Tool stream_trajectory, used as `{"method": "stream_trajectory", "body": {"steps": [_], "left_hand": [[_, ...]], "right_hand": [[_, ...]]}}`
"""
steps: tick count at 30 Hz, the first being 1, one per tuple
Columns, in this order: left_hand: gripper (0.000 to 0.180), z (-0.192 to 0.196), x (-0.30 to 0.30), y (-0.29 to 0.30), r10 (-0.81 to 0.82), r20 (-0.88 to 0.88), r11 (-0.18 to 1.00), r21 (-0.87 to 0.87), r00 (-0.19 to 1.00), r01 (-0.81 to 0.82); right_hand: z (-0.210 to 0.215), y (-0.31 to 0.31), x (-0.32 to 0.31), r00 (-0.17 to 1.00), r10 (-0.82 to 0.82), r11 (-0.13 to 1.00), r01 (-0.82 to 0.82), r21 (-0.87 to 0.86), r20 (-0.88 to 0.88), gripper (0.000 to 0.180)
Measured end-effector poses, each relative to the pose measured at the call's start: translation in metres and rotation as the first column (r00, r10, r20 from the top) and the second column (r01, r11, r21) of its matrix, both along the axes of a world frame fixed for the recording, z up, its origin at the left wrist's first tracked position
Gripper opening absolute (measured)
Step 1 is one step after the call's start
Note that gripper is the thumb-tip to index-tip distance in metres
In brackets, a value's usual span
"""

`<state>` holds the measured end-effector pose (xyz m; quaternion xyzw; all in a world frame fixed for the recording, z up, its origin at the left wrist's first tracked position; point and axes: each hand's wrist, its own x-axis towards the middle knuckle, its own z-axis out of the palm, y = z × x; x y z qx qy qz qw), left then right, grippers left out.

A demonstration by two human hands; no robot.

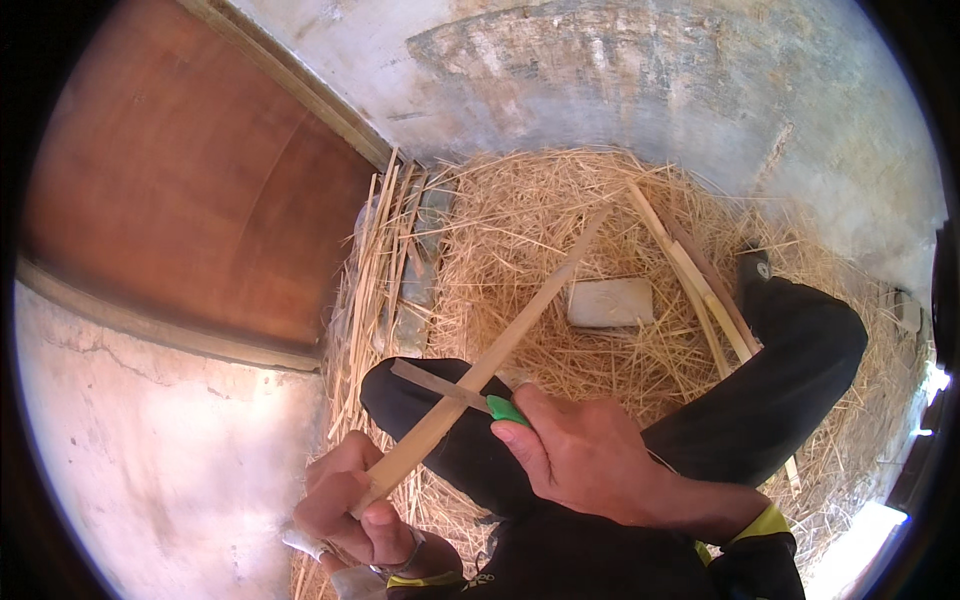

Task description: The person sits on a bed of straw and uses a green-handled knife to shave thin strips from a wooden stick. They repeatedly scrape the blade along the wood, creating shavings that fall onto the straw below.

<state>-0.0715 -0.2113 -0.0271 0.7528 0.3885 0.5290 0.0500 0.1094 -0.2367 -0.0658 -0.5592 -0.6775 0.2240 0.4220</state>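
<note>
Far left there's a reddish-brown panel (200,180), then the left hand (345,505), closed around the near end of a flat pale strip (525,322). Behind it, a bundle of thin strips (375,270) leans beside the straw (500,230). The gripped strip slants up and away over the left leg (410,400). A green-handled knife (505,410) crosses it partway along; can't tell how hard the edge is biting. The right hand (590,455) is wrapped round that handle, thumb along it. Further right: a pale block (610,302) on the straw, then longer strips (690,262) propped near the right leg (780,380).

My take: keep the blade at a low angle, take light, even strokes, and work away from the holding fingers and that thigh. I'd also pin the strip firmly so it can't twist.
</note>
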Motion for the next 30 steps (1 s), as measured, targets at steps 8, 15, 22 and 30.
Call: {"method": "stream_trajectory", "body": {"steps": [8, 15, 22, 30], "left_hand": [[0.041, 0.002, 0.001, 0.0, -0.008, 0.023, 0.991, -0.136, 1.0, 0.011], [0.036, 0.008, -0.01, -0.002, 0.002, 0.22, 0.976, -0.214, 0.976, 0.046], [0.034, 0.01, -0.002, -0.014, 0.037, 0.186, 0.976, -0.216, 0.982, 0.004], [0.045, 0.008, 0.002, -0.004, 0.143, 0.089, 0.98, -0.151, 0.986, -0.128]], "right_hand": [[-0.033, 0.015, -0.002, 0.995, -0.06, 0.995, 0.054, 0.079, 0.082, 0.024], [-0.07, 0.028, 0.021, 0.936, -0.245, 0.956, 0.277, -0.099, 0.253, 0.025], [-0.03, 0.009, 0.02, 0.974, -0.215, 0.976, 0.217, -0.025, 0.071, 0.03], [-0.083, 0.05, 0.024, 0.937, -0.288, 0.947, 0.309, -0.085, 0.198, 0.032]]}}
